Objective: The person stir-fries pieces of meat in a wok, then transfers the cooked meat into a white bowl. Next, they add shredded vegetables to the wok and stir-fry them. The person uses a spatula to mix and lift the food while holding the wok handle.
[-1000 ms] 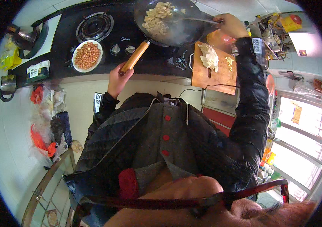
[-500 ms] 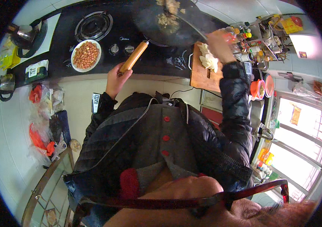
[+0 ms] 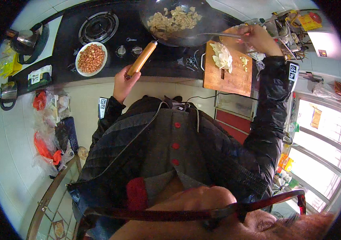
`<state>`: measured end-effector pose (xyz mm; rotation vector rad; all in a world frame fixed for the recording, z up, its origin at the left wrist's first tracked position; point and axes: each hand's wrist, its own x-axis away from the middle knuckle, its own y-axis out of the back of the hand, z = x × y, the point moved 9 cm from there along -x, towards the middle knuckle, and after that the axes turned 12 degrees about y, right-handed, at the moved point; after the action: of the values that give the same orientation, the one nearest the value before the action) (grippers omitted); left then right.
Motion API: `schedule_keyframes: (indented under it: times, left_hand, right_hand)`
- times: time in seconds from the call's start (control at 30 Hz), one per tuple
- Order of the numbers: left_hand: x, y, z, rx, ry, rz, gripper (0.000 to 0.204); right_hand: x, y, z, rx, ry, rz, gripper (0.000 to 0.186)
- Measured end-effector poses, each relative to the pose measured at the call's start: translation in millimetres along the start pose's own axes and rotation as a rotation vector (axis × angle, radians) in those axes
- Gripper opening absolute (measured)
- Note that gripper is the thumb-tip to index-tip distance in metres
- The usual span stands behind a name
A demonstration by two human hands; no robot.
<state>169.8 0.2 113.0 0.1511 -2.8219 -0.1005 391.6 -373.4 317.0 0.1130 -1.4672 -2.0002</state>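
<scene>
My left hand (image 3: 124,82) is closed round the wooden handle (image 3: 141,60) of a dark wok (image 3: 190,36) on the stove at the top. Browned, chopped pieces of food (image 3: 173,21) lie in the wok, with haze over it. My right hand (image 3: 258,39) grips a metal spatula (image 3: 223,35), whose shaft reaches into the wok. Below that, a wooden cutting board (image 3: 212,80) holds white slices (image 3: 222,59) and small chopped pale bits (image 3: 243,63).
A plate of reddish nuts (image 3: 91,59) sits left on the black hob (image 3: 70,28), near a second burner (image 3: 98,27). Pots (image 3: 24,42) stand further left. Crowded condiments and a rack (image 3: 286,28) are at right, above a bright window (image 3: 318,148). Plastic bags (image 3: 48,148) are at lower left.
My right hand and the spatula first swept down and left, then moved back out to the right. The food in the wok now lies more spread out. My left hand has barely moved.
</scene>
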Motion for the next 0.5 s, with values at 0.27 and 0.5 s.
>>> schedule_keyframes:
  times: [0.27, 0.5]
  left_hand:
    - [0, 1, 2, 0.013, 0.008, -0.006, 0.038]
    - [-4, 2, 8, 0.018, -0.005, -0.025, 0.04]
  right_hand:
    - [-61, 5, 38, 0.383, 0.134, -0.18, 0.026]
    - [-29, 3, 36, 0.109, 0.075, 0.194, 0.022]
